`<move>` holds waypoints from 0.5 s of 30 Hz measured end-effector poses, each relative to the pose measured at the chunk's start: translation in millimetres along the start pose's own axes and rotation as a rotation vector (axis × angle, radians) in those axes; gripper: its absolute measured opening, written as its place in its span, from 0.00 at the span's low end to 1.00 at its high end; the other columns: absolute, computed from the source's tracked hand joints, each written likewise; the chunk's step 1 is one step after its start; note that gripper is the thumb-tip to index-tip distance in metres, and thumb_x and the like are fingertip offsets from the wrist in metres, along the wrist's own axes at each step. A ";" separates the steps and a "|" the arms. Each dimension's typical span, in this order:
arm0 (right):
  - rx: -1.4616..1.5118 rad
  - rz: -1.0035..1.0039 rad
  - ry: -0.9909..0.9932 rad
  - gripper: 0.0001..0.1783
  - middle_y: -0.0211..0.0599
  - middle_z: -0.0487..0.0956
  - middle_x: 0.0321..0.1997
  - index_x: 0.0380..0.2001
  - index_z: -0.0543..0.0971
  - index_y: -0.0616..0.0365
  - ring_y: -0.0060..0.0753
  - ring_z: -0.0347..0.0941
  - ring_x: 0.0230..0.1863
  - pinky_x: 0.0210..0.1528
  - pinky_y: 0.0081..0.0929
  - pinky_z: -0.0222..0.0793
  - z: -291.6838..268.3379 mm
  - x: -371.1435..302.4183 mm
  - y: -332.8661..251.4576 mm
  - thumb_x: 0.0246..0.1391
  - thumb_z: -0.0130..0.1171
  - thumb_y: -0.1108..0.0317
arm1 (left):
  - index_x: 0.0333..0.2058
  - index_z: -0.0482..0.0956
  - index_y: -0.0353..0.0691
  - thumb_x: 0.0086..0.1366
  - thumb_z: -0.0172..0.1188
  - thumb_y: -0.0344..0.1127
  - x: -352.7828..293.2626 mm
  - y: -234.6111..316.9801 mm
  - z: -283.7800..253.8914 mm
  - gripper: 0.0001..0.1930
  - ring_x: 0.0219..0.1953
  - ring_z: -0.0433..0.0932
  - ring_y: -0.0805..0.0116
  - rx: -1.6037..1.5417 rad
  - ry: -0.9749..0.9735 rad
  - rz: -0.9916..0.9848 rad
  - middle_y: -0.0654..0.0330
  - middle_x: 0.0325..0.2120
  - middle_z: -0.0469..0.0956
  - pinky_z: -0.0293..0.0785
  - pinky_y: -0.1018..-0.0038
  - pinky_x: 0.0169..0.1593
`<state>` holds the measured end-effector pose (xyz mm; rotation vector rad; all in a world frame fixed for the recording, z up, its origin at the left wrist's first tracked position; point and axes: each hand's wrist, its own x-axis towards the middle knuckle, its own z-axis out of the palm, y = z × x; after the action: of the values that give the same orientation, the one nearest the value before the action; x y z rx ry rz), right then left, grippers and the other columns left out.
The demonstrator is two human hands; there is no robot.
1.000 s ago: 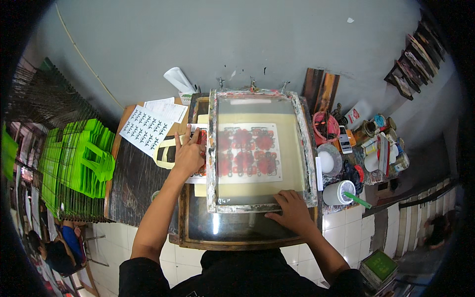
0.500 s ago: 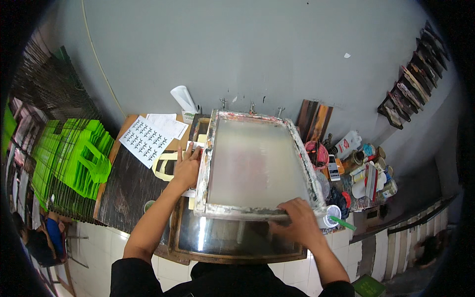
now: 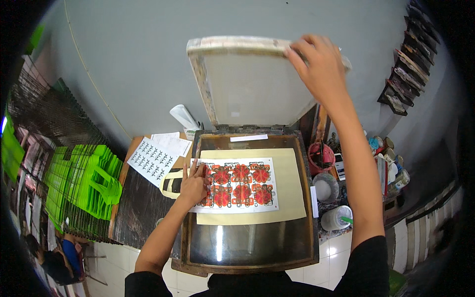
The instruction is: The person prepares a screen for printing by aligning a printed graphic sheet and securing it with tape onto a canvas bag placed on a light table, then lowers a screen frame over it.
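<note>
My right hand (image 3: 319, 64) is raised high, its fingers closed on the top edge of a screen-printing frame (image 3: 237, 43). The frame stands tilted up against the wall side, hinged at the back of a glass-topped board (image 3: 247, 245). On the glass lies a cream tote bag (image 3: 292, 180), with one strap loop (image 3: 170, 189) sticking out to the left. A white sheet printed with red and black motifs (image 3: 241, 195) rests on the bag. My left hand (image 3: 194, 188) lies on that sheet's left end, fingers spread.
Papers with rows of dark print (image 3: 152, 160) lie on the dark table at left. Bright green bags (image 3: 81, 185) fill a wire rack beyond. At right stand a tub with a green stick (image 3: 336, 218), a pink bag (image 3: 320, 156) and several jars. Squeegees (image 3: 403, 74) hang on the wall.
My right hand has lifted the screen frame from lying low over the board to nearly upright. The bag and printed sheet beneath are now uncovered. My left hand stays near the sheet's left end.
</note>
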<state>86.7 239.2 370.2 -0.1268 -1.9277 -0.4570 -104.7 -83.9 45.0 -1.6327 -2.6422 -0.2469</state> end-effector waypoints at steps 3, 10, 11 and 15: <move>-0.140 0.064 -0.140 0.15 0.38 0.83 0.46 0.46 0.85 0.55 0.47 0.75 0.50 0.53 0.43 0.69 51.1 28.3 28.7 0.59 0.60 0.62 | 0.35 0.92 0.58 0.49 0.71 0.33 1.7 5.0 -1.5 0.13 0.79 0.47 0.51 -0.002 -0.012 0.006 0.53 0.72 0.64 0.31 0.40 0.78; -0.257 0.226 -0.255 0.25 0.45 0.82 0.54 0.55 0.82 0.55 0.47 0.71 0.61 0.61 0.46 0.66 143.1 48.3 57.0 0.51 0.64 0.63 | 0.35 0.93 0.57 0.50 0.71 0.35 1.0 4.3 1.6 0.12 0.78 0.49 0.49 0.010 0.027 0.021 0.53 0.72 0.64 0.33 0.40 0.78; -0.282 0.254 -0.252 0.29 0.47 0.81 0.57 0.56 0.82 0.52 0.45 0.71 0.63 0.63 0.44 0.67 149.9 49.8 56.3 0.49 0.68 0.60 | 0.36 0.92 0.57 0.49 0.72 0.35 0.9 4.8 2.0 0.13 0.78 0.49 0.50 0.034 0.009 0.025 0.53 0.72 0.64 0.33 0.39 0.78; -0.118 0.178 -0.278 0.25 0.47 0.79 0.60 0.58 0.79 0.56 0.54 0.70 0.63 0.65 0.48 0.66 125.7 17.6 34.8 0.58 0.62 0.61 | 0.37 0.92 0.57 0.46 0.73 0.35 2.8 9.2 -2.9 0.15 0.78 0.49 0.50 -0.002 -0.012 0.007 0.53 0.73 0.63 0.33 0.39 0.78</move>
<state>-19.1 315.9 353.8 -0.4558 -2.1366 -0.4520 -97.9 -77.8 49.3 -1.6489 -2.6451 -0.2411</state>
